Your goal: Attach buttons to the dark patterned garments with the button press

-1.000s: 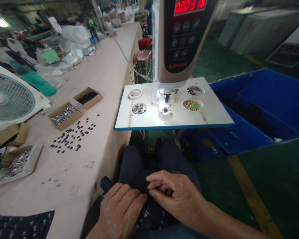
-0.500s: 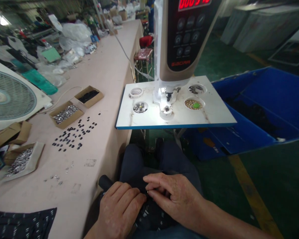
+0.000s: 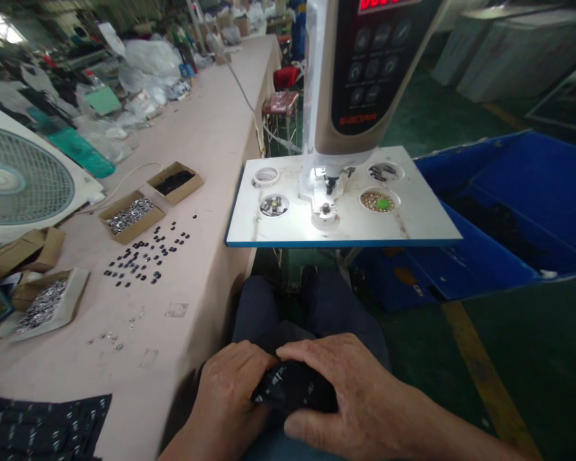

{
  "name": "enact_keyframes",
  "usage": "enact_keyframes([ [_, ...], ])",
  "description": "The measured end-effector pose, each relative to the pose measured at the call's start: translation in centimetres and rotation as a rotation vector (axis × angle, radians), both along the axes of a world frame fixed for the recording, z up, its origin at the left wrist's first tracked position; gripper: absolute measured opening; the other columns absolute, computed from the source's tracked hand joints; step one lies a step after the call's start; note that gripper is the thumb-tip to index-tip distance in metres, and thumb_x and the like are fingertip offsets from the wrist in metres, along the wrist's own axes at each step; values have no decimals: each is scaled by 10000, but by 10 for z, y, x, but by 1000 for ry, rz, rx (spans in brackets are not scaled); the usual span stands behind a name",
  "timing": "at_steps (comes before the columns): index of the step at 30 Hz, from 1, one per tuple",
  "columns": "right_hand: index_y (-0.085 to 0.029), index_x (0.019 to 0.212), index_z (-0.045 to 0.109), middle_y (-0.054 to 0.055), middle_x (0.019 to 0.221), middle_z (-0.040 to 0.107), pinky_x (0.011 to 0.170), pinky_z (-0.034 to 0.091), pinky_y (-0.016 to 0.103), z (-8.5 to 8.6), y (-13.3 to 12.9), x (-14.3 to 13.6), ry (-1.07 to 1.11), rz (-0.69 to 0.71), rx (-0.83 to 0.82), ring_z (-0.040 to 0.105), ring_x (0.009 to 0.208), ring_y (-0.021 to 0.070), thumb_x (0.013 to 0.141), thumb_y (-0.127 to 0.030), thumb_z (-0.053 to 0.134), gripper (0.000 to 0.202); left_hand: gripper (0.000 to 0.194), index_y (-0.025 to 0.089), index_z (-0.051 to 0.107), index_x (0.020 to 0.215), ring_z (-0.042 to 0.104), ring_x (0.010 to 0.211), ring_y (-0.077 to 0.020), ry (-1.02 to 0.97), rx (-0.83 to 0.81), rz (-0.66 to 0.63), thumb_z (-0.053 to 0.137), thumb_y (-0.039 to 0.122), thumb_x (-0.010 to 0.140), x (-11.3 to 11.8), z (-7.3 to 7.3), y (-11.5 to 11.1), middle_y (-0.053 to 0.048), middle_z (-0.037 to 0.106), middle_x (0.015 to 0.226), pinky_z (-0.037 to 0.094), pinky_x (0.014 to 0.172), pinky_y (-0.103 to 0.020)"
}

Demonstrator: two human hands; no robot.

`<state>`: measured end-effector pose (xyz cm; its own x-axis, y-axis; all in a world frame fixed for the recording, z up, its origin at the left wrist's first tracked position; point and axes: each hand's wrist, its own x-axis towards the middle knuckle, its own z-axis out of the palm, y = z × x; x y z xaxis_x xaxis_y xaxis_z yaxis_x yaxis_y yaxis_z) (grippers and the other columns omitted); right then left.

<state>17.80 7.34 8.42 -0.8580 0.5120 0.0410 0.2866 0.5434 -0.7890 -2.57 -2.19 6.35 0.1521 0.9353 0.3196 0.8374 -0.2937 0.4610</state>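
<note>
Black fabric with small white marks [image 3: 295, 385] is bunched between both hands above the lap. My left hand [image 3: 230, 390] is wrapped round its left end, fingers bent. My right hand [image 3: 348, 390] grips the right side, thumb below and fingers above. Beyond the knees, a lit snap-press machine [image 3: 324, 208] stands over a white board [image 3: 288, 227]. Wells in the board hold small metal parts, gold-coloured pieces [image 3: 372, 200] and a green item.
On the table [image 3: 211, 160] at left are black snap pieces [image 3: 139, 262], boxes of metal parts [image 3: 130, 216], a box of black parts [image 3: 175, 182], a fan [image 3: 24, 173] and patterned black cloth [image 3: 43, 426]. A blue bin [image 3: 532, 192] stands at right.
The fabric has been lifted and folded up between the hands. My right hand has opened from its fingertip pinch on a tiny piece to a wider hold on the cloth. The view has shifted slightly.
</note>
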Motion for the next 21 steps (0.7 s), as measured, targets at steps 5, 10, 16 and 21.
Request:
enact_keyframes([
  [5, -283, 1314, 582, 24, 1178, 731, 937, 434, 355, -11, -3, -5, -64, 8, -7, 676, 1055, 250, 770, -462, 804, 614, 118, 194, 571, 686, 546, 592, -132, -49, -248, 107, 575, 96, 752, 0, -1, 4, 23, 605, 650, 320, 571, -266],
  [10, -267, 1267, 605, 10, 1151, 742, 925, 419, 329, -23, -3, -11, -7, -9, 14, 681, 1012, 206, 816, -95, 625, 483, 105, 182, 577, 663, 584, 642, -129, -146, -612, 217, 605, 170, 764, 2, 5, 13, 28, 641, 681, 317, 595, -242],
  [16, -262, 1186, 664, 12, 1078, 755, 884, 447, 346, -24, 4, -15, -34, -58, -94, 688, 954, 226, 738, -68, 581, 496, 177, 168, 595, 658, 556, 641, -122, -265, -775, 217, 663, 279, 778, 2, 12, 22, 38, 624, 661, 300, 564, -227],
  [21, -227, 1137, 681, 5, 984, 765, 760, 489, 265, -21, 13, -16, 2, -110, -435, 707, 872, 187, 734, -83, 607, 434, 232, 145, 648, 725, 504, 654, -114, -470, -894, 206, 725, 359, 771, 2, 17, 25, 44, 589, 678, 328, 565, -205],
])
